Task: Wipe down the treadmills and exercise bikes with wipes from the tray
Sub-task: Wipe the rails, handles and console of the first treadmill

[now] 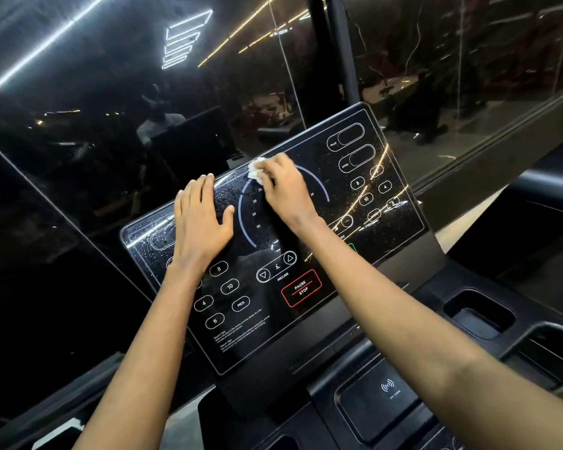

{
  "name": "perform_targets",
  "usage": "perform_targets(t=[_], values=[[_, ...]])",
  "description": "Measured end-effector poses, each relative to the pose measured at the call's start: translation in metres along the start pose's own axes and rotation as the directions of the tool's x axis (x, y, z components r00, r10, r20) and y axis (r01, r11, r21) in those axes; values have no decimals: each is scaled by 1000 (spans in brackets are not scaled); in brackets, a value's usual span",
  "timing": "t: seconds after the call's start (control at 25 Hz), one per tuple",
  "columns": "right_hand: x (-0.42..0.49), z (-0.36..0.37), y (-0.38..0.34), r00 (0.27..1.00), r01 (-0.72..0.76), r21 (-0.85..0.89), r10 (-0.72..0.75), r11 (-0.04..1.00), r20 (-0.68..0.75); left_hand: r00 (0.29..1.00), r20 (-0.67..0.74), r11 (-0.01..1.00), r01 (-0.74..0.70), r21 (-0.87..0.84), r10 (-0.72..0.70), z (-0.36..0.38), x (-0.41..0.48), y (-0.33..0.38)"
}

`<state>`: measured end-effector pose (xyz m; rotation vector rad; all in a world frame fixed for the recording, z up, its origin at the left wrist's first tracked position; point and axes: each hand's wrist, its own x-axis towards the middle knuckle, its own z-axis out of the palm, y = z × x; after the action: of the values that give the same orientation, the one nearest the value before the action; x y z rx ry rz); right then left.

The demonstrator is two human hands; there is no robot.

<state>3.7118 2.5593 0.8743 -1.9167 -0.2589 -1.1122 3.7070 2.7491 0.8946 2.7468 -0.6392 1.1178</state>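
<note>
Nearest the camera: two bare forearms reach up from the bottom edge, left on the left, right crossing in from the lower right. Under them is the black treadmill deck, with a flat pad carrying a wireless symbol [387, 388] and a deep storage pocket [478, 315] to the right.

Next up: the treadmill console panel [273, 323], glossy black and tilted, its right side higher in frame. Printed number keys, an INCLINE rocker and a red-outlined PAUSE/STOP button [301, 288] sit on the lower half. Fine droplets cover the upper left and right areas.

Left hand [202, 219] lies flat on the panel's left half, fingers straight and slightly spread, thumb out to the right, holding nothing. It covers part of the left readouts.

Right hand [285, 190] is just beside it, over the arc-shaped dial, fingers curled round a small white wipe [255, 170], bunched up. The wipe is pressed on the glass near the panel's top edge, sticking out past the fingertips. The hand hides most of the dial's top.

Farthest: a dark glass wall [111, 92] behind the console, reflecting ceiling light strips and a dim room. A dark vertical post [332, 53] splits the panes.
</note>
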Motion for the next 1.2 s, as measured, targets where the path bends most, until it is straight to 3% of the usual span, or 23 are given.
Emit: perform_targets(t=[0.12,0.28,0.44,0.6,0.68,0.84,1.04,1.2], values=[[-8,-4,16,970,-176,7,175,984,-172,998,58,999,-34,-28,36,0,2,-1],[-9,3,-1,1000,-23,-5,24,1000,18,992,93,996,-76,-41,80,0,14,0],[-5,-6,11,984,-124,15,125,992,-124,994,76,997,-81,-18,83,2,16,5],[-77,3,7,993,52,-4,-51,999,108,997,58,998,-53,22,52,8,14,13],[-114,-5,18,988,68,17,-69,998,139,999,37,999,-28,44,26,12,12,21],[-139,-32,47,962,-258,74,263,963,-71,999,36,999,-15,35,14,17,11,31],[-167,-30,47,977,-201,24,198,979,79,998,48,998,-45,33,43,22,20,44],[-195,-51,63,909,-418,46,417,907,21,997,36,998,-62,14,61,25,24,52]])
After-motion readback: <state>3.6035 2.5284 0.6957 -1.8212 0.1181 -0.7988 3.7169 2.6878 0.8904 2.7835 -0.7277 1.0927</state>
